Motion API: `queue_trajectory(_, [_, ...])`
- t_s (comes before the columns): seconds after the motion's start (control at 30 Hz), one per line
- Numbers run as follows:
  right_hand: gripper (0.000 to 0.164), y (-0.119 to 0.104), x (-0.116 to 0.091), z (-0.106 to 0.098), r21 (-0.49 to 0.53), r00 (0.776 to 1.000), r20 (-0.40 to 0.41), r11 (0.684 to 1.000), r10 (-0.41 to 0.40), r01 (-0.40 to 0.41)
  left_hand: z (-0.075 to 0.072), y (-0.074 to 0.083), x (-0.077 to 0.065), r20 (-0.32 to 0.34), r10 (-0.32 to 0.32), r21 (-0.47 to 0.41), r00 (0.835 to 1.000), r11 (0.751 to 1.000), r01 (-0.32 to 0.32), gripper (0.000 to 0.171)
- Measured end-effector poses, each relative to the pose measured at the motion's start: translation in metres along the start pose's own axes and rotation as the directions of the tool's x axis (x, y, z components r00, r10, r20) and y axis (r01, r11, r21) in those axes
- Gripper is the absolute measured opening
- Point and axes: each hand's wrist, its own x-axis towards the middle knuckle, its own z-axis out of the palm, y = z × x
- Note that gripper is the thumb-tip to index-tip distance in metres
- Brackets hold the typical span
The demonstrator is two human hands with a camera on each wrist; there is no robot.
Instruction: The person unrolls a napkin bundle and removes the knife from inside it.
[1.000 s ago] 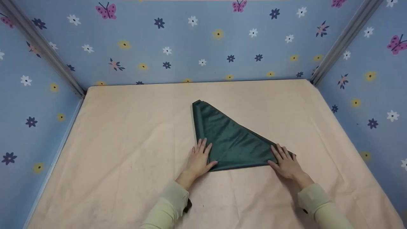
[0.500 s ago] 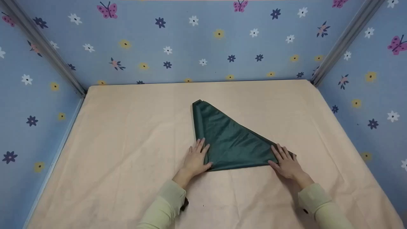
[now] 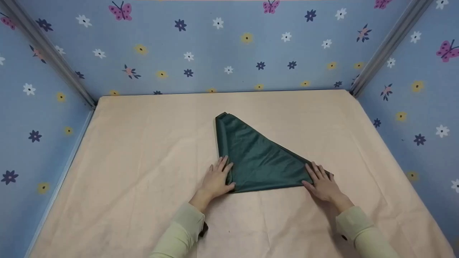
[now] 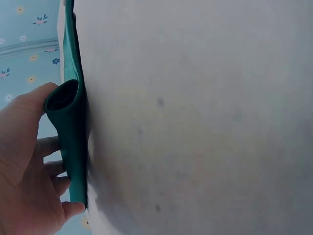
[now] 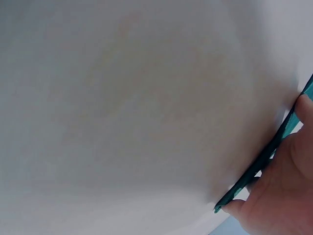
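A dark green cloth, folded to a rough triangle, lies on the covered table with its peak pointing away from me. My left hand rests on its left edge near the bottom corner, fingers spread and thumb at the corner. In the left wrist view that edge is a rounded, hollow fold, with the thumb and fingers of the hand along it. At the right tip, my right hand lies with extended fingers on the cloth. The right wrist view shows the cloth's thin edge under the fingers.
A beige cover with faint creases spreads over the table. Blue panels printed with flowers and butterflies stand at the back and both sides, joined by grey corner posts.
My left hand has slid a little to the left, and the cloth's left edge and bottom left corner have shifted left with it. My right hand has stayed in place.
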Motion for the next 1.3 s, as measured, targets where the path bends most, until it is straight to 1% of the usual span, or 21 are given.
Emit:
queue_trajectory(0.13, [0.067, 0.0, 0.0, 0.0, 0.001, 1.0, 0.006, 1.0, 0.003, -0.003, 0.0, -0.003, -0.001, -0.006, 0.006, -0.014, 1.0, 1.0, -0.006, 0.069])
queue_trajectory(0.33, [0.067, -0.001, -0.001, -0.001, 0.007, 1.0, 0.003, 1.0, -0.005, 0.005, -0.001, -0.006, -0.002, -0.023, 0.018, -0.009, 1.0, 1.0, -0.018, 0.068])
queue_trajectory(0.57, [0.067, -0.001, -0.001, -0.002, 0.001, 1.0, 0.005, 1.0, -0.004, 0.004, -0.003, -0.009, -0.004, -0.033, 0.017, -0.021, 0.999, 1.0, -0.018, 0.068])
queue_trajectory(0.73, [0.066, -0.001, -0.001, -0.001, -0.003, 1.0, 0.0, 1.0, -0.002, 0.002, -0.004, -0.012, -0.007, -0.07, 0.039, -0.095, 0.997, 0.994, -0.046, 0.066])
queue_trajectory(0.87, [0.066, -0.001, -0.001, -0.001, -0.004, 1.0, 0.0, 1.0, 0.0, 0.0, -0.006, -0.014, -0.01, -0.096, 0.064, -0.117, 0.993, 0.99, -0.075, 0.065])
queue_trajectory(0.97, [0.066, -0.001, -0.001, -0.001, 0.0, 1.0, -0.001, 1.0, -0.001, 0.001, -0.007, -0.015, -0.011, -0.088, 0.067, -0.091, 0.994, 0.993, -0.075, 0.066])
queue_trajectory(1.17, [0.066, 0.0, -0.001, -0.001, -0.003, 1.0, -0.002, 1.0, -0.003, 0.003, -0.007, -0.018, -0.009, -0.047, 0.052, -0.067, 0.998, 0.996, -0.055, 0.067])
queue_trajectory(1.3, [0.066, 0.0, 0.0, 0.0, 0.004, 1.0, -0.007, 1.0, -0.011, 0.011, -0.01, -0.018, -0.01, -0.042, 0.044, -0.059, 0.998, 0.997, -0.047, 0.068])
